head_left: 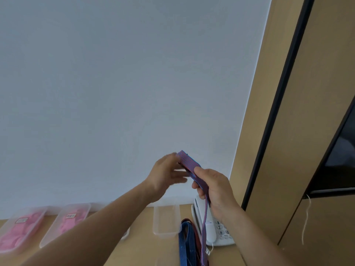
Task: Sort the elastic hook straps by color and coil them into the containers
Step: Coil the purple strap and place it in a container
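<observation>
Right hand is gripping a folded striped strap, left hand hovering open beside it; blue straps are lying uncoiled beside an empty container at the table's back edge.

wall pale grey-blue | wood panel rt | wood desk

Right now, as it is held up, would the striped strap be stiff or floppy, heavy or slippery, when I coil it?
Probably floppy: below the right hand the strap hangs down in a limp tail. Likely light, since that hand alone seems to carry it. Its woven striped surface looks matte, so it should hardly slip.
</observation>
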### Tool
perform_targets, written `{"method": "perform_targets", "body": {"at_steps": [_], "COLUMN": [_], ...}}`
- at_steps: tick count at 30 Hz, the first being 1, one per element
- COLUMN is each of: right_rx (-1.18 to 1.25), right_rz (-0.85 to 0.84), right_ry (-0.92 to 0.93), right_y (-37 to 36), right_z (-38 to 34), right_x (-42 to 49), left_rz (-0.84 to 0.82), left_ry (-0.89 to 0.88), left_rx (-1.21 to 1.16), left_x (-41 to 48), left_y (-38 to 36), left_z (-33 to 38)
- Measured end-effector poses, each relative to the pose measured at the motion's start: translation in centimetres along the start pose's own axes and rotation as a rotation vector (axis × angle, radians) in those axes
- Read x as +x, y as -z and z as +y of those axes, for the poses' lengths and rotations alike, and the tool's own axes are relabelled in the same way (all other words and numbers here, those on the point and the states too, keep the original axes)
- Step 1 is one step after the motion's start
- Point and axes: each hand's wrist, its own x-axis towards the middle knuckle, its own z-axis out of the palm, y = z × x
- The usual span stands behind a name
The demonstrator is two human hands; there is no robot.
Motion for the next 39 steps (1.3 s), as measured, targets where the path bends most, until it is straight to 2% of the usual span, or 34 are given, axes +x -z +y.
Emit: {"method": "perform_targets", "body": {"at_steps": [1,3,9,19,24,29,33,37,39], "right_rx": [-0.010,-0.028,-0.129,-0.179,-0.191,-0.191,-0.184,-0.163,-0.155], "right_rz": [-0.011,-0.039,-0.057,-0.017,-0.001,0.046,0.028,0.018,0.018], "right_ry": [0.024,0.060,0.062,0.102,0.103,-0.018,-0.091,-0.091,-0.096], "right_y": [-0.1,-0.4,0.4,0.3,0.5,0.5,0.5,0.2,0.0], "right_z": [0.2,0.4,-0.2,0.6,0.8,1.3,0.7,-0.2,-0.4], "right_x": [-0.2,-0.4,-0.4,-0.5,-0.1,0.1,0.2,0.2,0.3], "left_rz": [-0.048,-0.105,-0.137,-0.048,-0.083,-0.005,0.113,0.113,0.126], "left_ry": [0.066,0.053,0.070,0.029,0.008,-0.135,-0.340,-0.611,-0.797], "left_rx": [-0.065,-0.086,-0.083,-0.032,-0.083,0.157,0.512,0.986,1.098], "left_x": [-0.1,-0.3,-0.4,-0.4,-0.3,0.0,0.2,-0.2,-0.4], "left_y": [-0.2,-0.4,-0.1,-0.7,0.1,0.1,0.2,0.7,0.6], "left_z": [0.4,0.9,1.2,1.3,1.3,0.9,0.1,-1.5,-1.7]}}
